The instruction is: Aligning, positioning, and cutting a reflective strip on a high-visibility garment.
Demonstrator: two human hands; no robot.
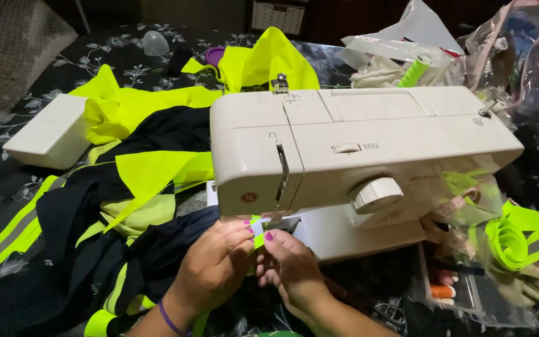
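- Nearest the camera, the left hand (216, 265) (a thin purple band round its wrist) and the right hand (291, 265) meet at the fingertips, each pinching the small neon-yellow fabric strip (257, 232) between thumb and forefinger.
- The strip stands just under the needle area of the white plastic sewing machine (357, 150), touching or nearly touching the presser foot (276, 218); I cannot tell whether the foot is down on it.
- Judging from this, the work is at the positioning stage: the strip is brought to the needle, but no seam shows on it and both hands are closed on it and not on the round white dial (377, 194) at the machine's front.
- To the left, a heap of neon-yellow and dark navy garment pieces with grey reflective bands (120, 187) lies loose and spread out (apparently waiting, though which pieces are already sewn cannot be told).
- To the right, a coil of neon-yellow webbing tape (509, 240) lies near a clear plastic box holding thread spools (447, 287).
- Farther left sits a white rectangular plastic cover (48, 134) on the black floral-print bedspread (126, 59).
- Farthest back, crumpled clear plastic bags (419, 31) surround a green thread spool (414, 72).
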